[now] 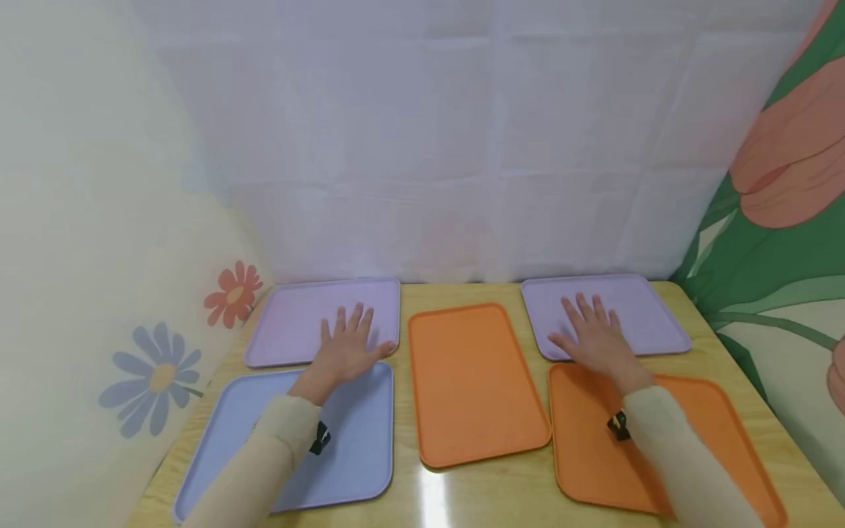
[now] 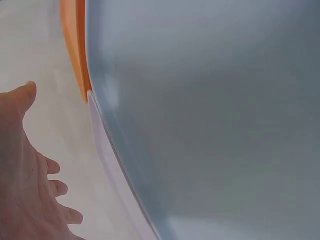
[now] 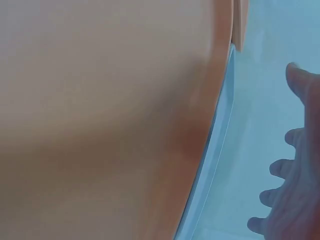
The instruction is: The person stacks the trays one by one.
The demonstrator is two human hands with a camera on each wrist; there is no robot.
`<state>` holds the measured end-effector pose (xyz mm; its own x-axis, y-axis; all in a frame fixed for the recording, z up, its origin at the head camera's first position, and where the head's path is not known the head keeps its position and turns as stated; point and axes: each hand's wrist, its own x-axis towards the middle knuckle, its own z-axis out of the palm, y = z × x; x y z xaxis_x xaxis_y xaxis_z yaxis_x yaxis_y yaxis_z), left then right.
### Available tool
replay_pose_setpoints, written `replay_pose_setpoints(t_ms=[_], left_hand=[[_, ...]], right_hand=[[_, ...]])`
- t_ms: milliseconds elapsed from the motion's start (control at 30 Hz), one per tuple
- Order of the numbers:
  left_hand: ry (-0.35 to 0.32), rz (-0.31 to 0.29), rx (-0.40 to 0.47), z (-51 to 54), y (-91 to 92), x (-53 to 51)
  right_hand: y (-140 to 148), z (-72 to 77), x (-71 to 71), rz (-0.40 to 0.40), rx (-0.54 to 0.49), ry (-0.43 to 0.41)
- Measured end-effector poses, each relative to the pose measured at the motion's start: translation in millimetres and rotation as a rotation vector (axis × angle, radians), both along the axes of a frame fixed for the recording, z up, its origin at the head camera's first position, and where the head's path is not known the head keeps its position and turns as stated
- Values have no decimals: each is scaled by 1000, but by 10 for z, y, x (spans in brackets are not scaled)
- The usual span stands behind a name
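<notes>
My left hand (image 1: pixel 346 352), fingers spread and palm down, hovers over the gap between the blue tray (image 1: pixel 356 455) and the left purple tray (image 1: pixel 290 315). It holds nothing. On the other side, my right hand (image 1: pixel 597 341) is spread the same way above the right purple tray (image 1: pixel 640 315) and the back of the right orange tray (image 1: pixel 700 425). Nothing is in it either. Both wrist views show the hand raised off the trays, thumb (image 2: pixel 25 95) apart from the fingers. An orange tray (image 1: pixel 472 381) lies between the two hands, slightly turned.
All the trays lie on a wooden table (image 1: pixel 389 506). A white cloth (image 1: pixel 429 147) hangs behind its back edge. Flower-printed cloth stands at the left (image 1: pixel 152 367) and right (image 1: pixel 792 220). Small black devices (image 1: pixel 320 438) are worn under the wrists.
</notes>
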<state>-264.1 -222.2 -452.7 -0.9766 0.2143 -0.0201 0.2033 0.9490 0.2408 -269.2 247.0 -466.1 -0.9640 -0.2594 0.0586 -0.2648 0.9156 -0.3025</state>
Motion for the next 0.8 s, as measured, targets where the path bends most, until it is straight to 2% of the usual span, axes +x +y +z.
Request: replay_pose_setpoints(t_ms=[300,500,667,800], left_hand=[[35,-29,-36,5,184,30],[8,-22,-21,11,300,75],[-31,37,-7,23,388,106],[-48,88,8,60,462,127]], right_hand=[[-222,-1,-28,83,-40,81],[-346,-2,-42,113,-65,118],[-411,-28,-79,117,-74,130],[-441,-46,-131,128,-63,102]])
